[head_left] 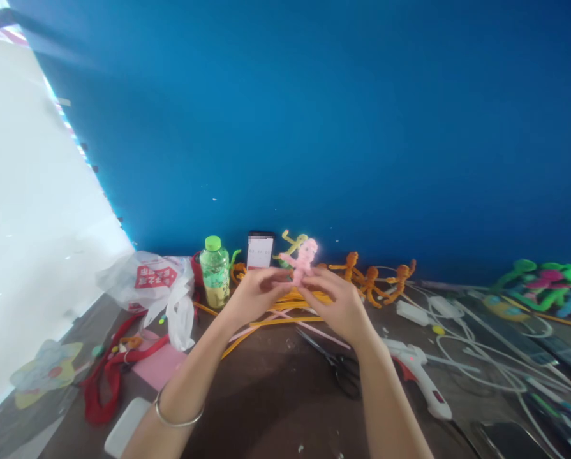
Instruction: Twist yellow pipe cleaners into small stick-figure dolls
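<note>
Both hands meet above the middle of the brown table [266, 395] and pinch a small pink pipe-cleaner figure [304, 258]. My left hand [254, 294] grips it from the left, fingers curled; a silver bangle sits on that wrist. My right hand [340, 306] grips it from the right, fingers closed on its lower part. Under the hands lie loose yellow and pink pipe cleaners [285, 312]. Black scissors [335, 363] rest just below my right hand.
A green-capped bottle [215, 271], a white plastic bag [155, 287] and a red strap [108, 376] sit left. Orange pipe-cleaner figures [371, 277] line the blue wall. A white glue gun [419, 376], white cables [481, 344] and green and pink figures [543, 284] fill the right.
</note>
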The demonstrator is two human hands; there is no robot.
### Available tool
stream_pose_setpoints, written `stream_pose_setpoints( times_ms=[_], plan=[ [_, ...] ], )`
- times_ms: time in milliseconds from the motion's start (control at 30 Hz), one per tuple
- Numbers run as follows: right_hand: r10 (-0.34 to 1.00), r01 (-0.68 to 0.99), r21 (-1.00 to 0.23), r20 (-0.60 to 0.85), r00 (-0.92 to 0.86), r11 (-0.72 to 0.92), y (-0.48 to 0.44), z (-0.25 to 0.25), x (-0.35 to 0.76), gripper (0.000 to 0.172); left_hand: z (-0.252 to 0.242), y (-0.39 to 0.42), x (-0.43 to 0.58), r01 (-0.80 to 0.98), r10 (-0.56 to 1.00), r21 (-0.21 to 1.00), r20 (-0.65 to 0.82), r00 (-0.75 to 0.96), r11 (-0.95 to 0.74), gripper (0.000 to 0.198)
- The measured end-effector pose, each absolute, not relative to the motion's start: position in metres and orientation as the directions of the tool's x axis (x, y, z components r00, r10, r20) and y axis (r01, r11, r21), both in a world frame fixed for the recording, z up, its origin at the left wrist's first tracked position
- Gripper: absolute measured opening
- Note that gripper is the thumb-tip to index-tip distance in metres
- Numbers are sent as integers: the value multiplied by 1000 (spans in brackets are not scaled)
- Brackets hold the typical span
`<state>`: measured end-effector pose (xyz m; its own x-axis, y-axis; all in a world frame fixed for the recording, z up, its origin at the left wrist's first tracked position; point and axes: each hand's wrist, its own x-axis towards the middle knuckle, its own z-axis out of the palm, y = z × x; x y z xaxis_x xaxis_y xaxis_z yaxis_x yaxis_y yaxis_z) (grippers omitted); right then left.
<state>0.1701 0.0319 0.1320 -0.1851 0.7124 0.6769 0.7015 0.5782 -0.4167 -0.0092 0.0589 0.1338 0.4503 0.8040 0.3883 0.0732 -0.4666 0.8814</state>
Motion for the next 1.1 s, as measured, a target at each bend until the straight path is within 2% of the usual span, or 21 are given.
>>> stream_pose_setpoints(
  times_ms=[167,267,333,533,667,767,833,967,1100],
  plan=[
    [805,580,-595,559,-199,557,31,135,169,12,129,63,-8,70,839,889,397,372,-452,19],
    [835,549,-654,523,-169,521,31,136,174,10,128,65,-9,182,832,826,473,291,-533,18],
    [842,551,-679,532,-87,485,32,136,177,12,127,65,-10,274,809,765,514,285,-583,19],
    [853,437,-808,499,152,394,38,135,178,40,124,63,-10,352,745,669,493,449,-655,26],
    [875,402,-853,438,207,332,40,135,175,34,124,60,-8,385,697,603,457,552,-699,29],
    [864,385,-869,427,268,311,42,133,176,26,124,60,-12,409,701,595,416,580,-692,29],
    [848,408,-860,441,295,306,47,132,182,25,123,63,-17,485,734,566,386,558,-667,30],
    [843,523,-808,461,278,269,72,131,204,28,123,69,-31,677,828,478,285,483,-559,38],
    [871,656,-733,429,241,179,108,131,227,31,126,67,-39,735,853,440,184,489,-516,30]
  ],
)
